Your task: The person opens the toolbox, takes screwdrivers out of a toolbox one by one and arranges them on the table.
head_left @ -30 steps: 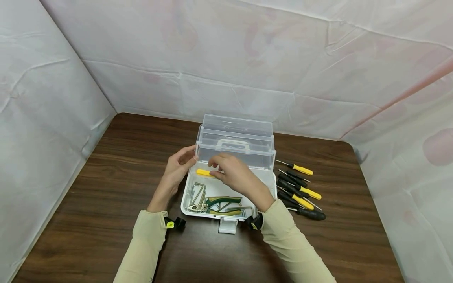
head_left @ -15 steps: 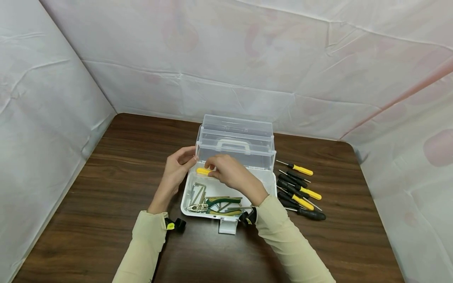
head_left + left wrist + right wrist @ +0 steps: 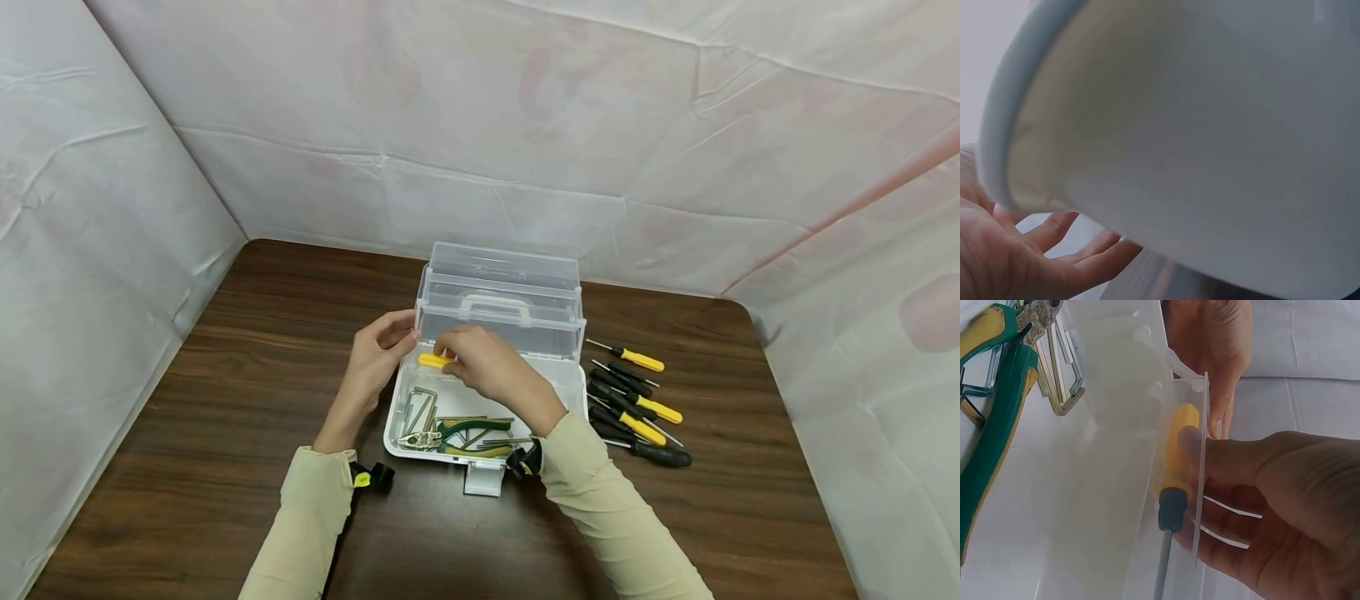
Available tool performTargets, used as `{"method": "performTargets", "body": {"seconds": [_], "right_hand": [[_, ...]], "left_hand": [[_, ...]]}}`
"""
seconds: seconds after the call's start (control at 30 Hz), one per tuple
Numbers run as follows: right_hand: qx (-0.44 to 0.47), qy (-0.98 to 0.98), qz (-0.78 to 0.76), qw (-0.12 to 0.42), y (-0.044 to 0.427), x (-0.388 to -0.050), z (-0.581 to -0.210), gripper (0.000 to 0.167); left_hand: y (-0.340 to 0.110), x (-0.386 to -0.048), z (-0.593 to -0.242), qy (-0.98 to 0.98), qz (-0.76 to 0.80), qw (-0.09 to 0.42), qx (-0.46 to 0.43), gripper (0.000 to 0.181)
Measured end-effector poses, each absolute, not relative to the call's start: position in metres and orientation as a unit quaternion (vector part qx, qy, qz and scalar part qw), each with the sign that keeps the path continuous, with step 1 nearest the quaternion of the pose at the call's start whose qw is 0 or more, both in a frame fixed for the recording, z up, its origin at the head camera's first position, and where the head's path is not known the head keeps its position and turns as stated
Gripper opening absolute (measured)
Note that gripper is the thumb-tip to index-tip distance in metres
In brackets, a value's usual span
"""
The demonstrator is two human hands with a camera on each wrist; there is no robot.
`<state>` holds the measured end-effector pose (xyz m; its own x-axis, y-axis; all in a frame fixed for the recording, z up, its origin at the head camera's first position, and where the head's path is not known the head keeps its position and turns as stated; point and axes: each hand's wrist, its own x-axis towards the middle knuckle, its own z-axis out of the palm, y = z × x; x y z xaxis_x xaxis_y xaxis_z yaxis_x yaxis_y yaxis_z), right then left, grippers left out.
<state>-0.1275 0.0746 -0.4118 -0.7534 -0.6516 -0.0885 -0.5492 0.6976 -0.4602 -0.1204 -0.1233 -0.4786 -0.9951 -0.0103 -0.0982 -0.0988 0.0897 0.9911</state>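
Observation:
A white toolbox (image 3: 401,412) stands with its clear lid (image 3: 498,337) raised. My left hand (image 3: 372,354) holds the box's back left corner, where lid and base meet; its fingers reach behind the lid's side and are partly hidden. Over the back of the box, my right hand (image 3: 487,367) pinches the yellow handle of a screwdriver (image 3: 1179,450), thumb on one side and fingers beyond. The screwdriver lies along a clear wall, its shaft pointing away from the left hand. Green-and-yellow pliers (image 3: 472,427) and several hex keys (image 3: 422,408) lie at the front of the box.
Right of the box, several screwdrivers (image 3: 648,411) with yellow or black handles lie in a loose row on the dark wooden table (image 3: 292,300). The box's front latch (image 3: 483,480) hangs down. White cloth walls (image 3: 450,108) enclose the table's back and sides.
My right hand has moved slightly left and its fingers have closed on the yellow screwdriver handle, which has shifted a little. The left hand has stayed at the corner.

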Motion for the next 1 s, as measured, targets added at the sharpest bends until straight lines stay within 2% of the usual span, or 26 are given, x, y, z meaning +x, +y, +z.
{"method": "performTargets", "body": {"seconds": [0.3, 0.67, 1.0], "right_hand": [[-0.314, 0.923, -0.188, 0.116, 0.081, -0.126, -0.408, 0.026], [-0.311, 0.932, -0.171, 0.077, 0.097, -0.123, -0.407, 0.023], [-0.283, 0.942, -0.163, 0.071, 0.120, -0.118, -0.401, 0.024]], "left_hand": [[-0.123, -0.120, -0.479, 0.739, 0.672, 0.028, -0.034, 0.039], [-0.123, -0.119, -0.479, 0.736, 0.676, 0.020, -0.035, 0.039], [-0.121, -0.119, -0.481, 0.733, 0.679, 0.017, -0.028, 0.039]]}}
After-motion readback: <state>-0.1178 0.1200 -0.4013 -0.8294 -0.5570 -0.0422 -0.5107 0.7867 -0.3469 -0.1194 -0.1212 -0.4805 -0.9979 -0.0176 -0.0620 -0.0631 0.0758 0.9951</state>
